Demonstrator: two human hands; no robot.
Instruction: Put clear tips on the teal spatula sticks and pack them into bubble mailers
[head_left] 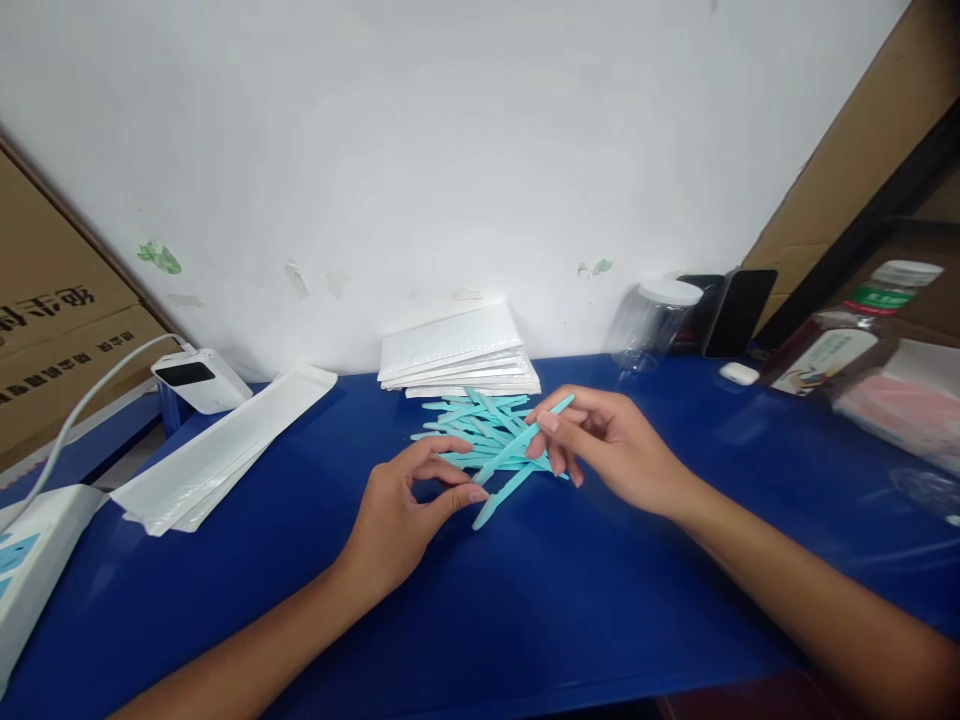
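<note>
Clearly, the right hand (607, 440) has the nearer claim: its thumb and fingers pinch a turquoise stick (519, 438) near its upper end, the tip poking out just past the thumb. From that grip the stick's long axis slants leftward and toward the wearer, so that its lower end comes in between the thumb and forefinger of the left hand (405, 505). That hand is curled but unclosed, thumb and forefinger apart — whether either one touches the stick's end, I cannot tell.

A second stick (508, 497) lies below the held one on nearly the same slant, its low end just beside the left thumb tip. Beyond and between both hands spreads the heap of sticks (480, 432), pointing every which way, on the blue table (570, 610).

Farther off, past the heap from either hand, sits a stack of white packets (454, 350). More white sleeves (225, 450) lie well to the left hand's left — apart from the sticks.
</note>
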